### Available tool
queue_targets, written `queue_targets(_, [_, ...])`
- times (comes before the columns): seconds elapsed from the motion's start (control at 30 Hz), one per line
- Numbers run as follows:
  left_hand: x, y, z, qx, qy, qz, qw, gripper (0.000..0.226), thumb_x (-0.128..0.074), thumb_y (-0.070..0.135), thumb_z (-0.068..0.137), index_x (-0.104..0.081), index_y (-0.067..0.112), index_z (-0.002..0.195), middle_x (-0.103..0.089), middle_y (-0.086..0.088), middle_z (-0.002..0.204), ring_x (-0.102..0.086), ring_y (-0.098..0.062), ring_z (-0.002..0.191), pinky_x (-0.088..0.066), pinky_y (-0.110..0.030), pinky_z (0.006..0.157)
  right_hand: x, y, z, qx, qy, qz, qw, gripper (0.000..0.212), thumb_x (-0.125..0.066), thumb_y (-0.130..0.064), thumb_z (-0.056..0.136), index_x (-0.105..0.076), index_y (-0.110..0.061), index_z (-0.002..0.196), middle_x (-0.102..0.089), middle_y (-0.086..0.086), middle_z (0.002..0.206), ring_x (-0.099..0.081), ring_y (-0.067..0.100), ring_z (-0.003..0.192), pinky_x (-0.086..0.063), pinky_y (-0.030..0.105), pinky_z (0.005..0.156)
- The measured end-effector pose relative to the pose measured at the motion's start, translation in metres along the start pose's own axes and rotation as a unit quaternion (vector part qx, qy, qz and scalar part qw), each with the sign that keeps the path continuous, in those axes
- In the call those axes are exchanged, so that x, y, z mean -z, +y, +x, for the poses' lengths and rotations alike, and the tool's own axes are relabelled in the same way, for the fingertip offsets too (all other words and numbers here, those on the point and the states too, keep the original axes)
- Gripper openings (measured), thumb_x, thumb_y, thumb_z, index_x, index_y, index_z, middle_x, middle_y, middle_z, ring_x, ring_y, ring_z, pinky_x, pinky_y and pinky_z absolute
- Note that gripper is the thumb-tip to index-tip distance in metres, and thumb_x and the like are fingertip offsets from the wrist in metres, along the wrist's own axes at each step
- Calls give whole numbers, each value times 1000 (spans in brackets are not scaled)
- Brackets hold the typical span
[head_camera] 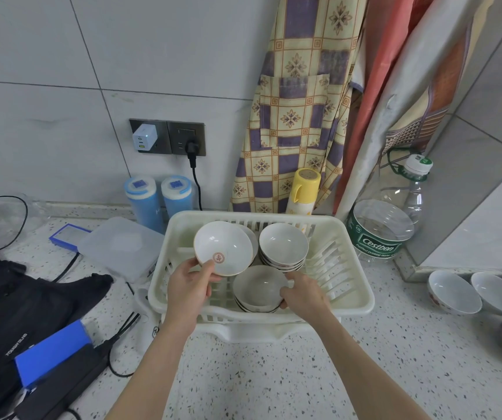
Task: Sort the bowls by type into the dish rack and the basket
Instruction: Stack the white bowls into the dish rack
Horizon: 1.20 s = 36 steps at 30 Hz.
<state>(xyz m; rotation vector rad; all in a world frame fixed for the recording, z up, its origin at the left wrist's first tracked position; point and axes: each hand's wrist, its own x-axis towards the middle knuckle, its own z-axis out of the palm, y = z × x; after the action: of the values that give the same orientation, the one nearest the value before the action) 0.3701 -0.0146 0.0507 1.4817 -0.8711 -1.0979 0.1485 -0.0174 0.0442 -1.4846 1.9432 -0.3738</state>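
— Glazed white bowl with a red seal, tilted over the left of the dish rack: how's it held?

— Left hand pinches its near rim, thumb inside. It's probably slick and chips easily, so a rim pinch suits.

— And the other?

— Right hand curls round the near stack. Heavier, I'd judge; grip it from the side and underneath. More bowls wait far right.

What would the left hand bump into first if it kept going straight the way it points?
Probably the white ceramic bowls leaning behind the red-marked white bowl that the left hand grips, inside the cream plastic dish rack. Depth is hard to judge; beyond them comes the rack's back wall.
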Motion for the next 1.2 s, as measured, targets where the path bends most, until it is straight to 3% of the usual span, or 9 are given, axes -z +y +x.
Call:
queue_targets(0.17, [0, 0, 1, 6, -9, 6, 1000, 37, -69, 35, 85, -63, 17, 117, -77, -1, 74, -46, -2, 40, -41, -23, 50, -1, 0, 3, -11, -16, -34, 999, 54, -49, -23, 78, -49, -26, 132, -74, -7, 87, -61, 19, 98, -45, 31, 73])
queue_targets(0.53, [-1, 6, 1, 35, -27, 29, 999, 34, -68, 34, 86, -64, 19, 116, -77, -2, 74, -47, -1, 39, -41, -18, 46, -7, 2, 5, 20, -3, -120, 993, 48, -47, -29, 85, -43, -20, 131, -71, -3, 95, -63, 23, 97, -47, 33, 77])
queue_targets(0.83, [1, 14, -3, 60, -59, 37, 996, 19, -59, 24, 91, -68, 12, 103, -76, -8, 72, -45, -5, 38, -37, -15, 39, -11, 0, 0, 52, 56, -209, 975, 41, -42, -44, 98, -45, -17, 128, -68, 4, 107, -66, 26, 96, -43, 31, 67])
queue_targets(0.9, [4, 17, -2, 73, -90, 44, 992, 20, -56, 23, 93, -67, 10, 101, -76, -12, 74, -45, -7, 39, -34, -17, 39, -11, 0, -3, 46, 102, -165, 980, 43, -37, -49, 99, -49, -18, 126, -69, 4, 105, -66, 26, 95, -43, 32, 67])
queue_targets(1.0, [4, 21, 0, 103, -145, 74, 981, 25, -53, 26, 93, -66, 6, 102, -76, -16, 75, -43, -10, 42, -28, -19, 41, -5, 1, -9, 59, 167, -10, 984, 35, -38, -48, 99, -58, -22, 111, -64, -3, 75, -63, 21, 74, -41, 31, 59])
queue_targets(1.13, [-3, 23, 4, 143, -196, 148, 959, 28, -54, 34, 91, -66, 11, 103, -77, -13, 76, -43, -10, 42, -31, -21, 47, 5, 4, -16, 90, 76, 86, 989, 40, -34, -50, 98, -62, -24, 84, -69, -4, 71, -61, 14, 76, -43, 26, 67])
queue_targets(1.2, [-10, 22, 5, 161, -204, 178, 949, 29, -55, 37, 89, -66, 13, 101, -77, -10, 75, -44, -8, 41, -35, -22, 50, 9, 5, -19, 97, 39, 125, 987, 44, -35, -55, 91, -63, -22, 81, -72, -6, 74, -62, 12, 82, -43, 23, 71])
